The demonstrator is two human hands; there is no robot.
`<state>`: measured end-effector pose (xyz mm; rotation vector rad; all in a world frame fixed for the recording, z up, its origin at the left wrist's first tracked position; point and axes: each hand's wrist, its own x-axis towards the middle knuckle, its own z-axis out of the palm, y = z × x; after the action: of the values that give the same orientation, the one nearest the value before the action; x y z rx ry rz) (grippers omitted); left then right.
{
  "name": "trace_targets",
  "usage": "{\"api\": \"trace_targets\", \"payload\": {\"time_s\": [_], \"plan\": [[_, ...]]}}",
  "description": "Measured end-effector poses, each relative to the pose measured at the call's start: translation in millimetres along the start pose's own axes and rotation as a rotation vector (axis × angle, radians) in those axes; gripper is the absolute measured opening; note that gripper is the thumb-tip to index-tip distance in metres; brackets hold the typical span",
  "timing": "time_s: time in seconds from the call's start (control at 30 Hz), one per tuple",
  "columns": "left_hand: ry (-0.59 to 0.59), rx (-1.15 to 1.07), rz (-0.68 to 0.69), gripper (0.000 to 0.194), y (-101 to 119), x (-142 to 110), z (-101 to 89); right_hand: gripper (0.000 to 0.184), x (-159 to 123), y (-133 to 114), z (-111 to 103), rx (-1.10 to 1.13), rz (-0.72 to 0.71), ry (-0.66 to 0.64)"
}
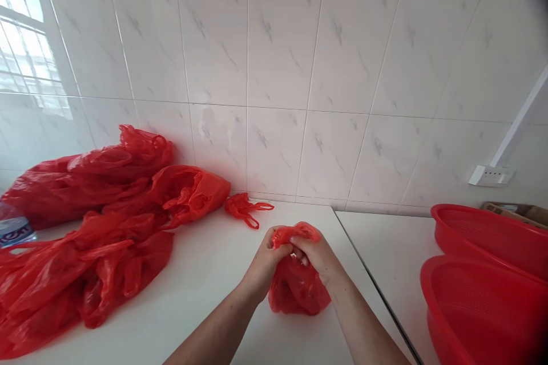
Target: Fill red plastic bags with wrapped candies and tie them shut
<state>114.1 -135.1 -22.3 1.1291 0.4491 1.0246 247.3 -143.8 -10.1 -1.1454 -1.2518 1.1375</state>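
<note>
Red bag pinched in both hands

Left hand (270,251) and right hand (309,248) grip the gathered top of the red bag (297,288). Its body hangs below my fingers, between my wrists, over the white counter (205,279).

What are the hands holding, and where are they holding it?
A crinkly red plastic bag, pinched by its bunched top by both bare hands.
</note>
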Motion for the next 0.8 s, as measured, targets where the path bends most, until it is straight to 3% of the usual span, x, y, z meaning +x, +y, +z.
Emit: {"api": "trace_targets", "payload": {"time_s": [0.1, 0.27, 0.47, 0.53, 0.63, 0.8], "plan": [[0.087, 0.025, -0.061, 0.05, -3, -1, -3.4, 0.015, 0, 2, -3, -0.071, 0.002, 0.006], [0.15, 0.03, -0.056, 0.035, -12, 3, -9.5, 0.013, -6, -1, -8, -0.047, -0.072, -0.182], [0.148, -0.145, -0.034, 0.025, -12, 9, -13.5, 0.06, -11, -3, -17, 0.334, 0.003, -0.506], [0.125, -0.245, -0.045, 0.024, -11, 11, -13.8, 0.065, -8, 1, -19, 0.441, 0.052, -0.51], [0.094, -0.355, -0.053, 0.026, -12, 13, -13.6, 0.053, -3, 7, -20, 0.549, 0.136, -0.439], [0.158, -0.398, -0.061, 0.029, -12, 13, -12.6, 0.041, -2, 11, -19, 0.489, 0.125, -0.367]]}}
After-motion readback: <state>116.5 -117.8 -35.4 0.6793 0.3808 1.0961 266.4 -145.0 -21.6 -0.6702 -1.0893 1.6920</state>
